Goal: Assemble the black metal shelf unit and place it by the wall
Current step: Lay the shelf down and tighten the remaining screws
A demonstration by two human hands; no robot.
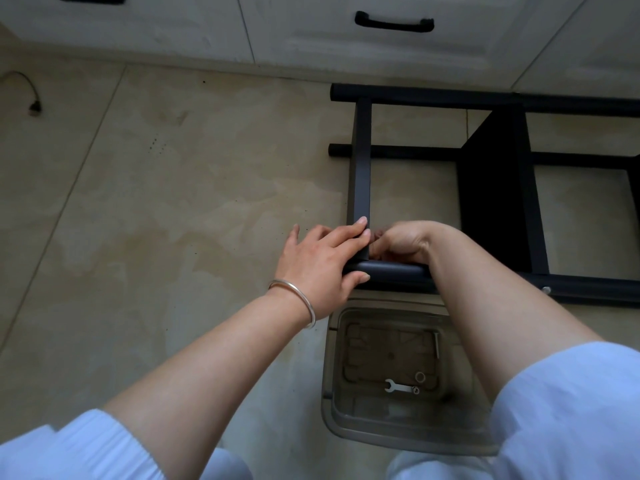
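Note:
The black metal shelf unit [491, 188] lies on its side on the tiled floor, its round posts running left to right and its flat shelf panels crossing them. My left hand [322, 261] grips the near corner, where the end shelf panel [361, 161] meets the near post [394, 271]; the thumb is under the post and the fingers lie over the panel. My right hand [403, 242] is curled just inside that same corner, its fingertips bunched against the joint. What they pinch is hidden.
A clear plastic tray [398, 427] sits on the floor below the shelf, holding a small flat wrench [398, 386], a washer ring [420, 376] and a long bolt [437, 344]. White drawers with black handles [393, 24] line the far side. A loose cable [29, 91] lies far left.

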